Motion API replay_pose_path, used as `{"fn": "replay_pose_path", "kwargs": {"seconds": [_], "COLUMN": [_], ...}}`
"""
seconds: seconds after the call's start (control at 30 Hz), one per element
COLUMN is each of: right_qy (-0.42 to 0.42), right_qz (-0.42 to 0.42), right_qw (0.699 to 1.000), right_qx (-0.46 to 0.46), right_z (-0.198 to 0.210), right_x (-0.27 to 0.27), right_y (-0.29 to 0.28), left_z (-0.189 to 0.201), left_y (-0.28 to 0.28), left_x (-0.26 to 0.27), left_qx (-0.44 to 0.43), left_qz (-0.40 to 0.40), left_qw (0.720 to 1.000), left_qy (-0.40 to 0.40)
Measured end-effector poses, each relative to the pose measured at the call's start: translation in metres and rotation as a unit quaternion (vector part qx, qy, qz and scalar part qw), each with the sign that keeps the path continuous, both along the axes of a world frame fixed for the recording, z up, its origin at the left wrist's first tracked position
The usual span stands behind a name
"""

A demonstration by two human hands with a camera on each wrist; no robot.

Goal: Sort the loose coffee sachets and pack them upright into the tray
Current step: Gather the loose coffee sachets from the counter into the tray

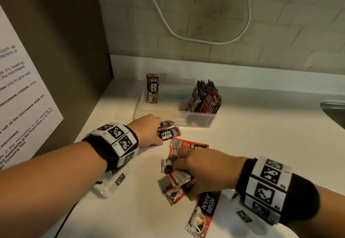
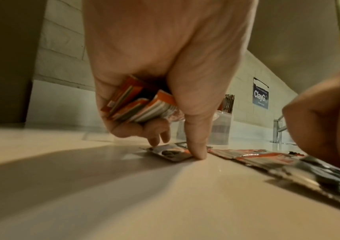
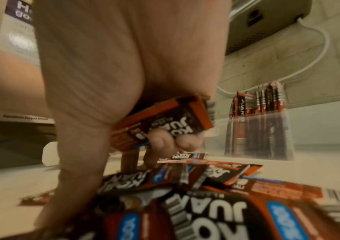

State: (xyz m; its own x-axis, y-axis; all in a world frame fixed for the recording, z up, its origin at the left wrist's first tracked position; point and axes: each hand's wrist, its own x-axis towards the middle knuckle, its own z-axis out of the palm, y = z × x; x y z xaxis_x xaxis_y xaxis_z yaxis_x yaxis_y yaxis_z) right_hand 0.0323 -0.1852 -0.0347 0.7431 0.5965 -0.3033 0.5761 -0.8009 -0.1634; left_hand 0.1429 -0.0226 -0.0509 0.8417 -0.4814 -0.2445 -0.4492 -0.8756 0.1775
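Red and black Kopi Juan sachets [image 1: 188,145] lie scattered on the white counter in front of a clear plastic tray [image 1: 202,119]. The tray holds a bundle of upright sachets [image 1: 205,98] at its right end and one upright sachet [image 1: 152,88] at its left end. My left hand [image 1: 149,131] grips a small stack of sachets [image 2: 142,104] in its curled fingers, while its thumb and fingertips press on a flat sachet [image 2: 173,152] on the counter. My right hand [image 1: 203,170] holds a bunch of sachets [image 3: 160,123] over the loose pile [image 3: 206,194].
A brown appliance side with a printed paper notice [image 1: 20,96] stands at the left. A white cable [image 1: 186,36] hangs on the brick wall behind. A steel sink rim [image 1: 334,109] shows at the right edge. One sachet [image 1: 202,213] lies near the counter's front.
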Motion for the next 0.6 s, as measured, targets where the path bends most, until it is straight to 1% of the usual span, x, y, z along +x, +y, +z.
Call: {"fn": "replay_pose_path", "kwargs": {"seconds": [0.1, 0.2, 0.3, 0.37, 0.43, 0.47, 0.53, 0.6], "right_qy": [0.000, -0.001, 0.010, -0.004, -0.027, -0.034, -0.043, -0.056], "right_qz": [0.003, 0.001, -0.009, -0.017, -0.043, -0.062, -0.102, -0.141], "right_qw": [1.000, 1.000, 0.999, 0.997, 0.992, 0.987, 0.974, 0.954], "right_qx": [-0.013, -0.005, 0.039, 0.077, 0.119, 0.143, 0.199, 0.259], "right_z": [-0.003, -0.002, 0.003, 0.007, 0.011, 0.014, 0.021, 0.027], "right_x": [0.002, 0.003, 0.003, 0.003, 0.004, 0.006, 0.009, 0.013], "right_y": [0.004, 0.004, 0.001, -0.004, -0.010, -0.013, -0.019, -0.021], "left_z": [-0.002, 0.000, 0.008, 0.014, 0.021, 0.024, 0.031, 0.040], "left_y": [-0.001, -0.001, 0.000, 0.002, 0.006, 0.008, 0.010, 0.009], "left_x": [0.001, 0.000, 0.000, 0.001, 0.002, 0.002, 0.002, 0.000], "left_qx": [-0.025, -0.035, -0.016, -0.001, 0.007, -0.011, -0.102, -0.201], "left_qz": [0.014, 0.028, 0.031, 0.018, -0.004, -0.004, 0.015, 0.041], "left_qw": [1.000, 0.999, 0.998, 0.996, 0.995, 0.994, 0.982, 0.965], "left_qy": [-0.002, 0.020, 0.059, 0.083, 0.098, 0.113, 0.161, 0.162]}}
